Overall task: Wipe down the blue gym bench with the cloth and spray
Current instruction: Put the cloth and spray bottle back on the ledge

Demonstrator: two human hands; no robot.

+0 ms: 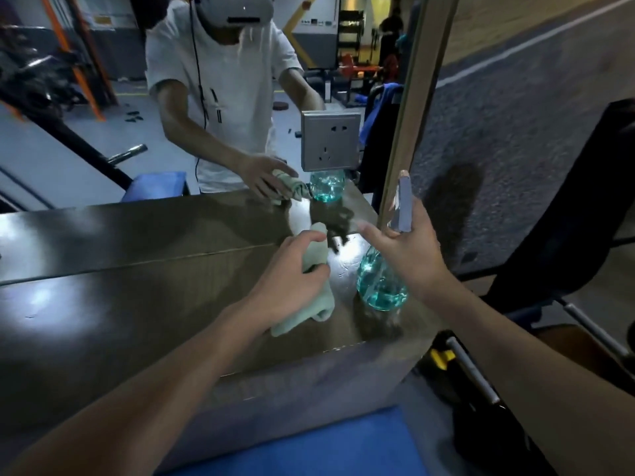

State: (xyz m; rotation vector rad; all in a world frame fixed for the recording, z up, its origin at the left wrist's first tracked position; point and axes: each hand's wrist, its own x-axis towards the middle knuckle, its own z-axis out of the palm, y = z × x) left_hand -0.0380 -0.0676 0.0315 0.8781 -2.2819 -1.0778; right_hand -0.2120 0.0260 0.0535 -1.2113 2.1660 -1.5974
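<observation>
on the dark ledge (137, 304), left hand (292, 283) grips the cloth (314, 312); right hand (409, 259) grips the spray bottle (379, 286).

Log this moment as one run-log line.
phase: pickup | left hand: grips cloth on ledge | right hand: holds spray bottle at its neck, upright on ledge | blue bench: no hand on it

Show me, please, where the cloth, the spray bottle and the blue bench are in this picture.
cloth (314, 314): head view, on its folded lower end.
spray bottle (379, 286): head view, on its clear round body.
blue bench (309, 444): head view, on the pad's top surface.
</observation>
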